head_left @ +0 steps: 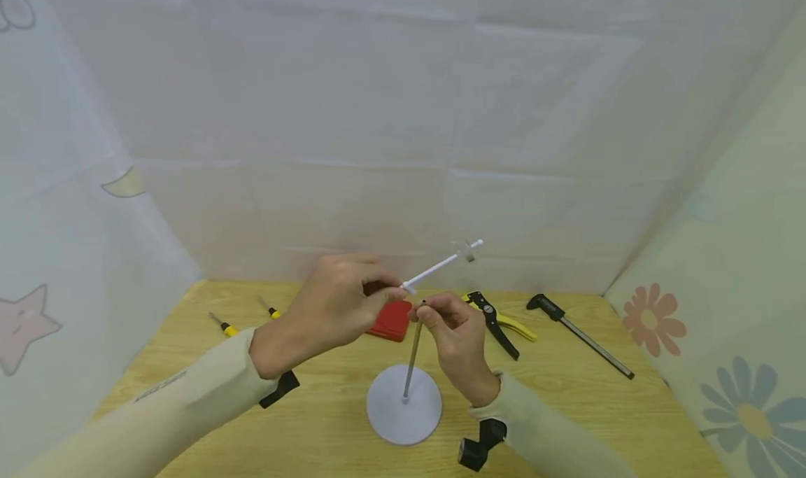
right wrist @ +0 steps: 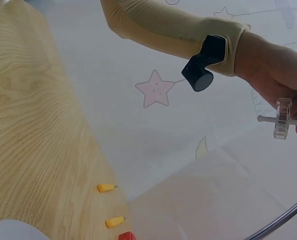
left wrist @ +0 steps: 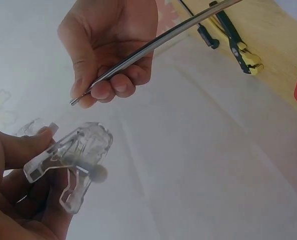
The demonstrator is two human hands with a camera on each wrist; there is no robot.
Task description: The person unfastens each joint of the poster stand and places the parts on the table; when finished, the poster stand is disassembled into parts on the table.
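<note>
My left hand [head_left: 334,299] pinches a thin white rod [head_left: 434,271] near one end. The rod slants up to the right, with a ball tip and a clear plastic clip [head_left: 466,251] near its far end. In the left wrist view that clip [left wrist: 91,135] looms large in front of the fingers. My right hand [head_left: 458,338] grips the top of a metal rod [head_left: 412,359] between thumb and fingers. This rod rises from a round white base [head_left: 403,425] on the table. Its bare tip pokes just past the right fingers, below and apart from the white rod.
Behind the hands lies a red case [head_left: 390,322]. A yellow-and-black plier-like tool [head_left: 497,324] and a black caliper [head_left: 582,334] lie to the right. Two yellow-handled screwdrivers [head_left: 224,325] are at the left. Printed sheets surround the wooden table [head_left: 315,422].
</note>
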